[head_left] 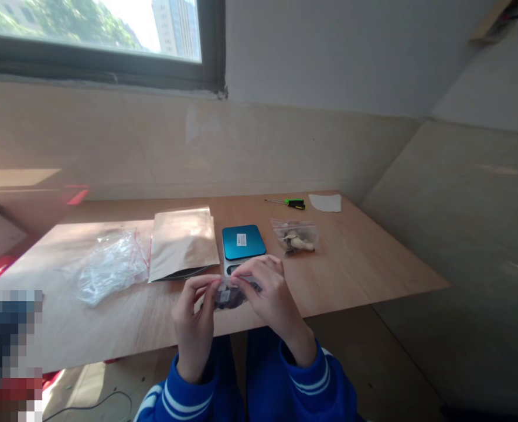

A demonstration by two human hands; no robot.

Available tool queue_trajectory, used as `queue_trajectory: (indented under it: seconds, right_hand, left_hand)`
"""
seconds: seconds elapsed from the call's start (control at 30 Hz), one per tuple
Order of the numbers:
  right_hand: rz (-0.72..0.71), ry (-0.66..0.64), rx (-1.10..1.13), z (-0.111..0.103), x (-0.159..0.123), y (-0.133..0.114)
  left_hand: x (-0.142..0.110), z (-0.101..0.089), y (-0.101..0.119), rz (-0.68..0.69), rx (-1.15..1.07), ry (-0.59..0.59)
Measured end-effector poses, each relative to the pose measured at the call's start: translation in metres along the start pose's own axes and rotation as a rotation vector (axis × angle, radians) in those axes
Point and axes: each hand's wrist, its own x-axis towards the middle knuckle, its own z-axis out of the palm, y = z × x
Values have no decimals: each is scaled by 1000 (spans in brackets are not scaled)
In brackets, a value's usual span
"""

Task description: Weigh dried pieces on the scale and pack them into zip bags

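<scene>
Between my two hands, over the table's front edge, is a small clear plastic bag (pixel 229 298) with dark contents I cannot make out. My left hand (pixel 196 316) pinches its top edge between thumb and fingertips. My right hand (pixel 268 290) pinches the same edge just to the right, its fingers covering part of the bag. Right behind the hands lies a digital scale with a blue platform (pixel 244 242) and a small white label; its display end is partly hidden by my right hand.
Left of the scale lie brown paper pouches (pixel 182 240) and a heap of clear plastic bags (pixel 113 266). On the right is a zip bag of pale dried pieces (pixel 297 239). Farther back are a green-and-black screwdriver (pixel 295 203) and a white paper (pixel 326 203). A wall (pixel 259 152) borders the table.
</scene>
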Motion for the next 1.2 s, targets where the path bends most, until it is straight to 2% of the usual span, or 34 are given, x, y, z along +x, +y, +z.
queue_trajectory:
  seconds: [0.2,0.4,0.73,0.9,1.1,1.2]
  right_hand:
    - [64,-1,62,1,1,0]
    - [55,-62,46,10,0,-2]
    - [65,-55,33,21,1,-2]
    - [63,-5,-62,26,-2,-4]
    - [56,-22,57,22,-2,1]
    - [84,-51,78,18,-1,4]
  left_hand:
    - [0,-5,-4,-128,-132,-79]
    - [-1,-2,-5,-213,-193,-43]
    - [-3,-5,-6,-198,-179,-82]
    - [-4,-6,-7,-118,-135,-87]
    - [0,-11,-6,-86,-92,-106]
    - [1,-12,-5,-112,-82,-139]
